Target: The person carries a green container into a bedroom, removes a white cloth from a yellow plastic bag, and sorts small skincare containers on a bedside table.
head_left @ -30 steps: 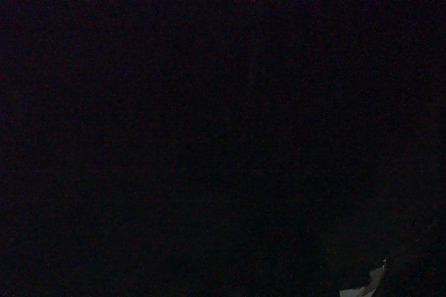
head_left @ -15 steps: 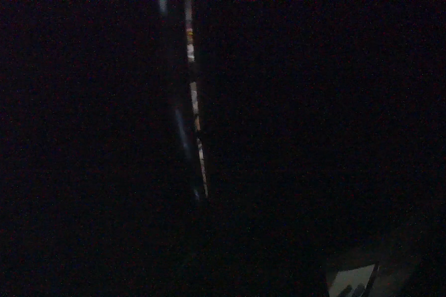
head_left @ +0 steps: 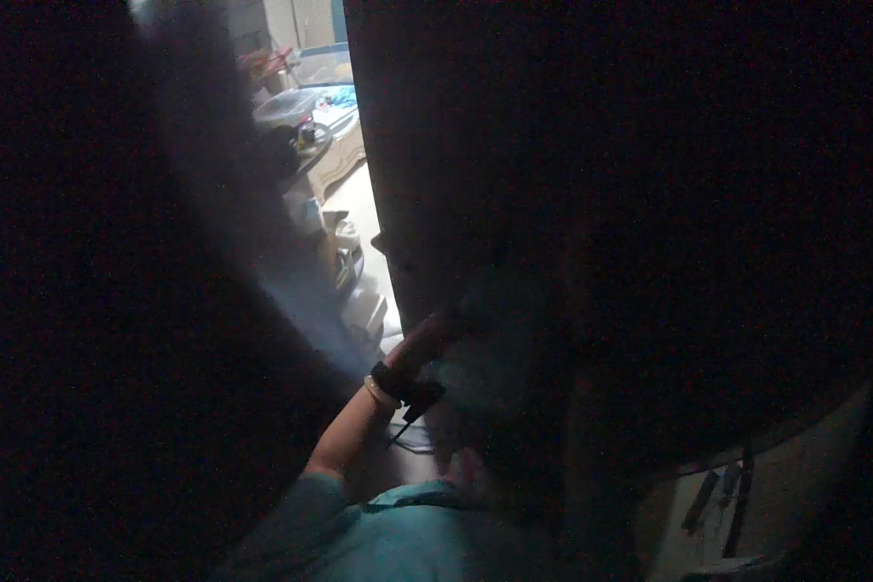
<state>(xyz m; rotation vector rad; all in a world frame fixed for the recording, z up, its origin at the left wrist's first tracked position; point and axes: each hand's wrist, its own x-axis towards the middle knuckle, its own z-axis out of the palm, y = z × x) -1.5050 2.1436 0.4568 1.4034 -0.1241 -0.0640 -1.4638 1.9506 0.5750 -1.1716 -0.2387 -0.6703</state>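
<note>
My left forearm in a teal sleeve reaches up from the lower edge, with a black band (head_left: 388,380) and a pale bracelet round the wrist. My left hand (head_left: 429,341) is at the edge of a dark door-like panel (head_left: 383,267), beside a narrow bright gap. Its fingers fade into the dark, so whether they grip the panel cannot be told. A small dark piece juts from the panel's edge above the hand. My right hand cannot be made out; a dim pinkish patch near my teal shirt (head_left: 407,538) is too dark to name.
Through the gap appear a lit room with a clear plastic container (head_left: 289,107), a round dark tray (head_left: 310,145) with small items, and several pale things heaped below. At lower right is a dim pale surface (head_left: 689,514) with dark strips. Most else is black.
The thin slit of light has widened into a gap showing the lit room. My left forearm and teal clothing have become visible. More of the pale surface at lower right shows.
</note>
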